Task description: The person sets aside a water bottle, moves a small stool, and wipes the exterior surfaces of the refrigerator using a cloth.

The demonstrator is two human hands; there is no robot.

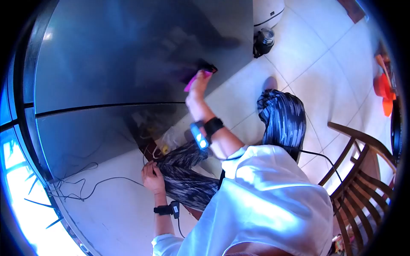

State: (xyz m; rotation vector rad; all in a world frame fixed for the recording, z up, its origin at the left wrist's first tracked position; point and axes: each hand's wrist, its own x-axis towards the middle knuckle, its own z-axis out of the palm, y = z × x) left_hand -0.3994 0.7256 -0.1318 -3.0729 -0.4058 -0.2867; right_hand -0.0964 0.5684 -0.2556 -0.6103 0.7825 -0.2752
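My right hand (199,84) is closed on a pink and dark cloth (205,74), which lies against the dark glossy panel (128,55). A dark reflection of the cloth shows in the panel beside it. Lower down, my left hand (153,177) rests by my knee in the patterned trousers (188,175), its fingers curled. Whether anything is inside those fingers is too small to tell. Black straps with small devices are on both forearms.
A wooden slatted chair (363,179) stands at the right. Thin cables (81,187) trail over the floor at the lower left. At the top are a white appliance (268,12) and a glass jar (267,36). Orange objects (384,87) sit at the far right.
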